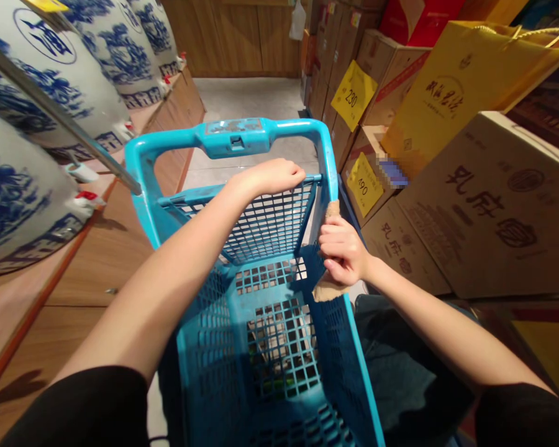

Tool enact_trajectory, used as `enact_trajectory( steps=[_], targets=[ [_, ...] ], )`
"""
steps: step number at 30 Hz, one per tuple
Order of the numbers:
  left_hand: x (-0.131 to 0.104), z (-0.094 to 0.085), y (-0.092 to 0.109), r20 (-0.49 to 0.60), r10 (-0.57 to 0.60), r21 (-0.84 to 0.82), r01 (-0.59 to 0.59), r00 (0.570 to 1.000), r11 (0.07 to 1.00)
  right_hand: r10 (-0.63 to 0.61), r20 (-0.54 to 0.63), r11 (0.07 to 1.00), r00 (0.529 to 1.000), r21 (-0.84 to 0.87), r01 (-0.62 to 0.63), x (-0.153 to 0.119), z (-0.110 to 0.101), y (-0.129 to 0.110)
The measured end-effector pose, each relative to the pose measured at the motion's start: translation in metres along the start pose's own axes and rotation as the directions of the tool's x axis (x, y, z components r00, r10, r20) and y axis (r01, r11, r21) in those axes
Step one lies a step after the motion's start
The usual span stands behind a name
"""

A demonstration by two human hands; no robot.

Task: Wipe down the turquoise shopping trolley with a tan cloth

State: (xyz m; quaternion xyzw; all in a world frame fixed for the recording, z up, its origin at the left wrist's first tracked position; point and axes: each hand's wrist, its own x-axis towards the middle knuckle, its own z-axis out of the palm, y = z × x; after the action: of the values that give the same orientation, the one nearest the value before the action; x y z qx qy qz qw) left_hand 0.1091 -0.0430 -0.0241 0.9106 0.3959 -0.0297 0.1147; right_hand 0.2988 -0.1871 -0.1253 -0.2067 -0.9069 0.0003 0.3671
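Note:
A blue plastic shopping cart (237, 139) stands in front of me, its handle on the far side. My left hand (282, 174) reaches across it and is closed at the top edge of the cart's hinged mesh flap (272, 220). With its fingers wrapped round a brown cloth (328, 290), my right hand (345, 251) presses against the cart's right rim. Part of the cloth sticks out above that hand and part hangs below it. Through the grid of the basket floor, some items underneath show unclearly.
Big blue-and-white porcelain jars (116, 56) line a wooden counter (93, 273) on the left. Stacked cartons (503, 205), a yellow gift bag (470, 87) and yellow price cards (354, 96) crowd the right side. A metal pole (65, 112) slants down to the cart's left side.

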Motion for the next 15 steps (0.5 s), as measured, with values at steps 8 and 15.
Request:
enact_trajectory(
  steps=[8, 15],
  targets=[
    [0.007, 0.000, -0.007, -0.061, -0.029, 0.036, 0.031, 0.998, 0.999, 0.080, 0.030, 0.992, 0.996, -0.104, -0.076, -0.001, -0.006, 0.030],
    [-0.005, 0.013, 0.011, -0.254, -0.071, 0.205, 0.125, 0.965, 0.971, 0.136, -0.005, 0.987, 0.991, -0.085, -0.136, -0.008, 0.005, 0.037]
  ],
)
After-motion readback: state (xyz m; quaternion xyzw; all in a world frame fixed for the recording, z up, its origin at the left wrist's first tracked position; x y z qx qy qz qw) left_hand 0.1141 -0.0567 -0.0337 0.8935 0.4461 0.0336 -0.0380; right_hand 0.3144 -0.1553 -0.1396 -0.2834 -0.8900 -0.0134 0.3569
